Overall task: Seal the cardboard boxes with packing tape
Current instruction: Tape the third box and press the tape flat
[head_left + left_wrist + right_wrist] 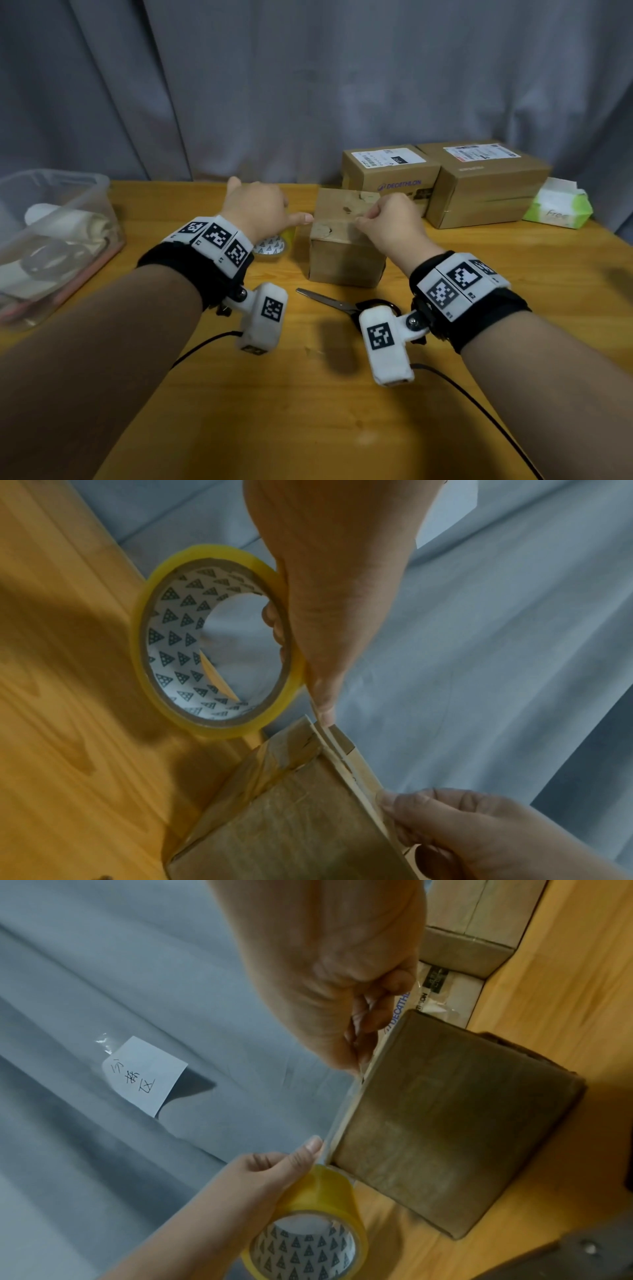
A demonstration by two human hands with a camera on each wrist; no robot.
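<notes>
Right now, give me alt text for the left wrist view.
The left hand grips a yellowish tape roll beside a small cardboard box, its thumb at the box's top edge. The right hand pinches that top edge further along, over a wooden table and grey curtain.

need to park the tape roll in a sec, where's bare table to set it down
Bare table lies in front of the scissors, crossed only by the wrist cables. A smaller bare strip sits between the plastic tub and the left hand. It is crowded to the right behind the small box: two labelled boxes and the tissue pack.
</notes>
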